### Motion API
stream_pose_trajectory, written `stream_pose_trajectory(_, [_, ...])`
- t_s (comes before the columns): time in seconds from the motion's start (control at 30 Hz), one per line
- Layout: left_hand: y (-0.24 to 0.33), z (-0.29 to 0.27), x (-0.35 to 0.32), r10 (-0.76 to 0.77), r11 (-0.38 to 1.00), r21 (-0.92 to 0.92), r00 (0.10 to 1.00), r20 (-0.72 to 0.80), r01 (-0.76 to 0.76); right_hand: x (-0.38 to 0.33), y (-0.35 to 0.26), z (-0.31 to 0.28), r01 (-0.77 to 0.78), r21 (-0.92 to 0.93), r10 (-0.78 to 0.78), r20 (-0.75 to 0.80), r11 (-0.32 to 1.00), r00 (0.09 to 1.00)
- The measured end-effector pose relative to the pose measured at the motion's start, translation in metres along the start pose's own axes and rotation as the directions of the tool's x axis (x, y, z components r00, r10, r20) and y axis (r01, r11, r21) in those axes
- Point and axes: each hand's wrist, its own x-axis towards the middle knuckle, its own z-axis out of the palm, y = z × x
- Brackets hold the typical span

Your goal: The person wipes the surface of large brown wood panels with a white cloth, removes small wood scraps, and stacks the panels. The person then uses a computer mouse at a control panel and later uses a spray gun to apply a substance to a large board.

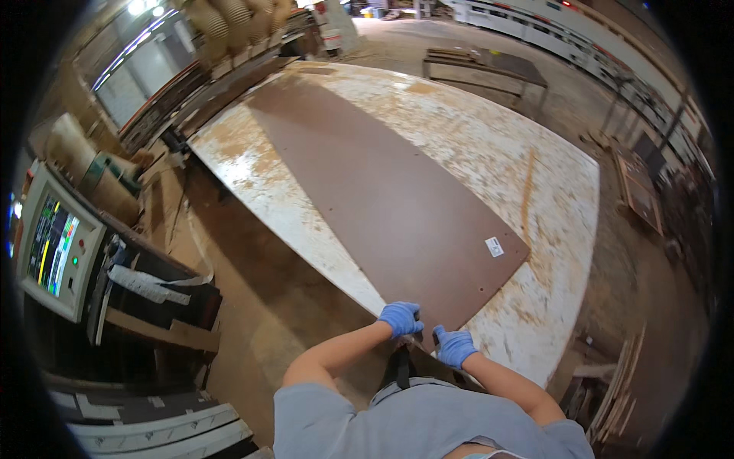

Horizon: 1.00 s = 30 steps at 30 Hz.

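Observation:
A long, flat brown board with small drilled holes and a white label lies slantwise across a large white worktable strewn with sawdust. Its near corner points at my body. My left hand, in a blue glove, is closed on the board's near left edge, with the fingertips curled over it. Just to the right, my right hand, gloved alike, grips the near edge with the thumb on top. The undersides of both grips are hidden.
At the left stands a control console with a lit screen. Ribbed hoses hang over a machine at the far left. A low metal table is beyond the worktable. Wood strips lean at the lower right.

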Motion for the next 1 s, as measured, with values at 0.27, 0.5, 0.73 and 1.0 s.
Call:
stream_pose_trajectory(0.27, [0.103,0.107,-0.099,0.195,0.98,-0.075,0.973,0.127,-0.186,-0.191,0.027,0.088,-0.202,0.068,0.194,0.113,0.977,0.975])
stream_pose_trajectory(0.5, [0.144,0.169,-0.124,0.574,0.789,-0.478,0.742,0.346,-0.387,-0.383,0.052,0.291,-0.69,0.572,0.489,0.491,0.444,0.721])
stream_pose_trajectory(0.73, [-0.002,0.125,-0.11,0.268,0.683,-0.715,0.962,0.059,-0.147,-0.203,-0.066,0.278,0.262,0.77,0.576,0.162,-0.581,0.801])
stream_pose_trajectory(1.0, [-0.203,0.05,-0.056,-0.549,-0.053,-0.973,0.807,0.215,0.224,-0.065,-0.088,0.174,0.779,0.191,0.763,0.436,-0.597,0.478])
